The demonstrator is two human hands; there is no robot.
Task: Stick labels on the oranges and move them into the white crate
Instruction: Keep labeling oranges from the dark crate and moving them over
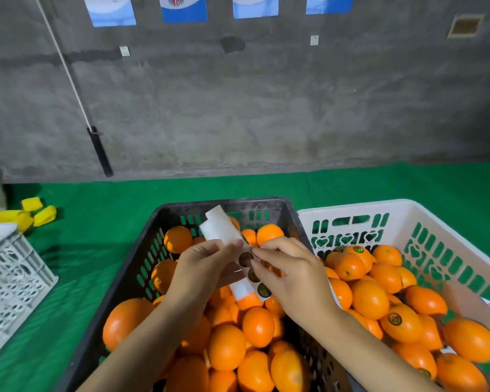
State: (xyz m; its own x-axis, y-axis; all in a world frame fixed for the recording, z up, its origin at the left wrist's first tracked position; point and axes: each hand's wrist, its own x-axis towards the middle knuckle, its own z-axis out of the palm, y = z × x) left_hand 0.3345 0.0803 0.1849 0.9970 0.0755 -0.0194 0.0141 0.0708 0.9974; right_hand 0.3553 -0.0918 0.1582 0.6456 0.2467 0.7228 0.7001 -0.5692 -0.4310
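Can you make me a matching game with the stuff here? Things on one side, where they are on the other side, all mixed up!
Things:
1 label strip
2 white crate
3 black crate
4 yellow pieces

Places:
A far left on the green cloth
B held by the left hand and right hand
C on the right, holding labelled oranges
D in the middle, under the arms

Pairs: 1-B, 2-C, 3-D, 4-A
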